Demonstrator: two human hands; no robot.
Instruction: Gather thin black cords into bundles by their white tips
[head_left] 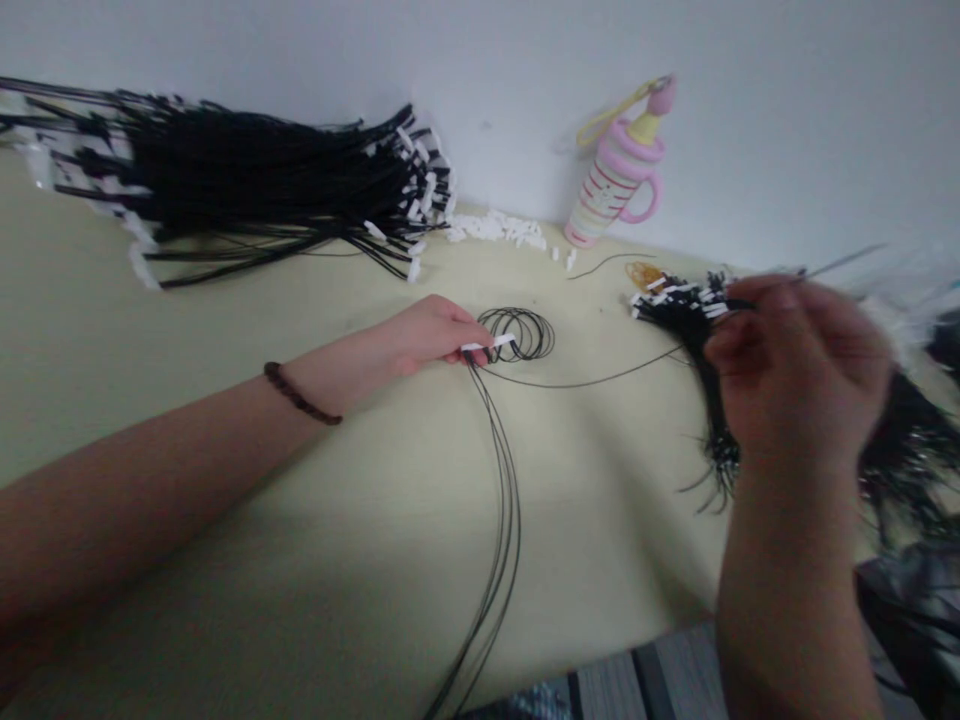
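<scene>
My left hand (442, 332) pinches a white connector (501, 342) and the thin black wires at it, near the middle of the table. Several wires (510, 490) run from it down past the table's front edge. Just right of the fingertips, a loose coil of black wire (534, 330) lies on the table. One wire curves from my left hand toward my right hand (802, 370), which is raised at the right with its fingers closed on a thin black wire. A wire end sticks out past those fingers to the upper right. My right hand is slightly blurred.
A large bundle of black wires (247, 175) with white ends lies at the back left. Small white connectors (499, 228) are scattered by the wall. A pink and white bottle (609, 185) leans there. More black wires (709, 390) lie at the right, partly behind my right hand.
</scene>
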